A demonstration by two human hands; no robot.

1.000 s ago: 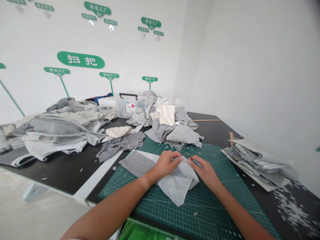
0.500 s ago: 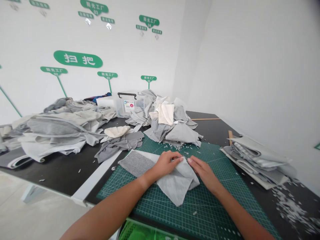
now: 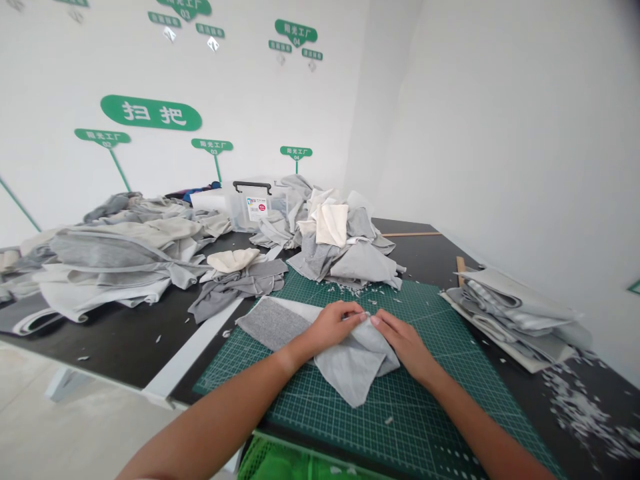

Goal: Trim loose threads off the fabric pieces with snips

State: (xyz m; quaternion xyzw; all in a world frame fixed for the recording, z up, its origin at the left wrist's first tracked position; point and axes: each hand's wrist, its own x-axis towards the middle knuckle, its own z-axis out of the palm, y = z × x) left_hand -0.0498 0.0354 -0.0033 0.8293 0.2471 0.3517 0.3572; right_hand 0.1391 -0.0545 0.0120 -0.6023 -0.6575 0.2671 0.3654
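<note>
Left hand point(image 3: 333, 328) and right hand point(image 3: 404, 345), half-closed on gray fabric point(image 3: 353, 370)

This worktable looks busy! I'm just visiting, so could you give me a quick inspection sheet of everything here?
Surface: green grid cutting mat on a black table.
Things in hand: folded light grey fabric beside a darker grey fabric piece.
Hands: left hand and right hand both rest on the folded fabric, fingertips close together.
Clutter: grey and cream fabric heaps, a fabric stack, white scraps.
Cables: nothing seen.
Surroundings: white wall with green signs, clear plastic box, green plastic crate.
</note>
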